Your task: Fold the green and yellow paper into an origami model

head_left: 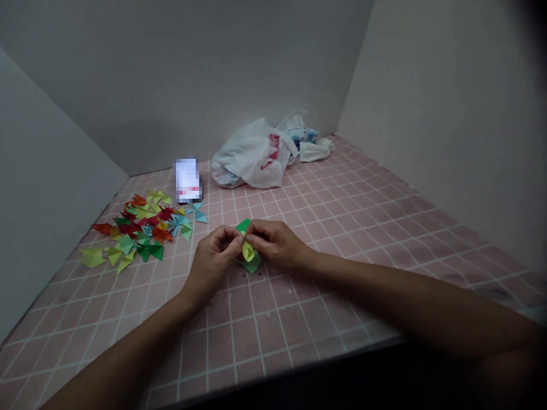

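Note:
Between my two hands is a small yellow folded paper (248, 251), held above the middle of the table. My left hand (217, 250) pinches it from the left, thumb against the fingers. From the right, my right hand (276, 242) pinches its upper part, and the fingertips of both hands nearly meet. Green paper (244, 225) shows just behind and below the fingers, lying on the tablecloth. My fingers hide part of the yellow paper, so its full shape cannot be made out.
A pile of folded paper pieces (145, 222) in several colours lies at the left. Behind it stands a phone (188, 179) with a lit screen. White plastic bags (252, 154) rest by the back wall. A pink checked cloth (342, 216) covers the table, with walls around three sides.

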### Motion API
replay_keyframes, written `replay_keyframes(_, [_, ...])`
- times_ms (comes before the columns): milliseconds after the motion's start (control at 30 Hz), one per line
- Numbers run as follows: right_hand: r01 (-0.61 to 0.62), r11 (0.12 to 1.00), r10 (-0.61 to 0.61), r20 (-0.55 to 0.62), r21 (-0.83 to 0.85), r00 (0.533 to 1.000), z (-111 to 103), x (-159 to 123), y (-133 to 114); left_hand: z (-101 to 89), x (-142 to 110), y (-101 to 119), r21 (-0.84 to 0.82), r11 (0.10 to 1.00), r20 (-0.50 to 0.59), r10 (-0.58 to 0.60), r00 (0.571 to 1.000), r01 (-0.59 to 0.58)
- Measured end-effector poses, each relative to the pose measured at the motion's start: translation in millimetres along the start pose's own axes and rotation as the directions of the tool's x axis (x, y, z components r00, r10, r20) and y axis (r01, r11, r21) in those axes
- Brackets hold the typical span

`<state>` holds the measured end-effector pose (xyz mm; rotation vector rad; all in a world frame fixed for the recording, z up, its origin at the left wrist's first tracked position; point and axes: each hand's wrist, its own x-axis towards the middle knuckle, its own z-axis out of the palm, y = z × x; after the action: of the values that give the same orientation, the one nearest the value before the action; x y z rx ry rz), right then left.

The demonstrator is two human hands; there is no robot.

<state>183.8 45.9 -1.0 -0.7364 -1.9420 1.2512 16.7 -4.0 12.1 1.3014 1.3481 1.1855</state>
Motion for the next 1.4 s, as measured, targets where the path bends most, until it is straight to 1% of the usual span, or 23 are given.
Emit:
replay_keyframes(100, [0.013, 1.0, -0.013, -0.001, 0.002, 1.0, 1, -1, 0, 0.2, 0, -1, 0.131, 0.988, -0.061, 0.089, 0.994, -0.08])
replay_keyframes(200, [0.025, 0.999, -0.025, -0.015, 0.02, 1.0, 1, -2, -1, 0.0, -1, -2, 0.186, 0.975, -0.08, 0.14, 0.987, -0.123])
replay_keyframes(300, [0.027, 1.0, -0.027, -0.038, 0.009, 0.999, 1, -1, -1, 0.4, -1, -1, 0.159, 0.979, -0.076, 0.138, 0.988, -0.124])
replay_keyframes(400, [0.034, 0.999, -0.035, -0.048, -0.02, 0.998, 0, 0, 0, 1.0, 0, 0, 0.09, 0.989, -0.073, 0.123, 0.99, -0.116])
replay_keyframes(533, [0.039, 0.999, -0.04, -0.033, -0.036, 0.999, 0, 0, 1, -0.1, 0, -1, 0.046, 0.995, -0.042, 0.09, 0.995, -0.088])
replay_keyframes(633, [0.036, 0.998, -0.037, -0.019, -0.049, 0.999, -1, 0, -1, -2.0, 0, -2, 0.081, 0.993, -0.019, 0.089, 0.996, -0.088])
replay_keyframes(767, [0.007, 0.999, -0.009, -0.038, -0.05, 0.999, -2, -2, -9, -3.6, -1, -1, 0.165, 0.977, -0.064, 0.147, 0.987, -0.135])
replay_keyframes(867, [-0.016, 0.995, 0.014, -0.02, -0.099, 1.0, -1, -4, -16, -3.7, -1, 1, 0.197, 0.97, -0.087, 0.159, 0.983, -0.14])
replay_keyframes(1000, [0.013, 0.983, -0.018, -0.024, -0.181, 1.0, 2, -7, -17, -3.5, 0, 2, 0.21, 0.966, -0.078, 0.171, 0.982, -0.151])
replay_keyframes(1100, [0.025, 0.98, -0.036, -0.048, -0.199, 0.998, 4, -8, -14, -3.8, 0, 1, 0.258, 0.951, -0.069, 0.196, 0.978, -0.172])
replay_keyframes(1200, [0.023, 0.976, -0.036, -0.06, -0.214, 0.998, 5, -8, -12, -4.5, -1, 1, 0.294, 0.941, -0.071, 0.198, 0.978, -0.169])
replay_keyframes(1400, [0.055, 0.949, -0.075, -0.053, -0.31, 0.996, 7, -10, -14, -4.4, -1, 0, 0.28, 0.947, -0.071, 0.185, 0.98, -0.158])
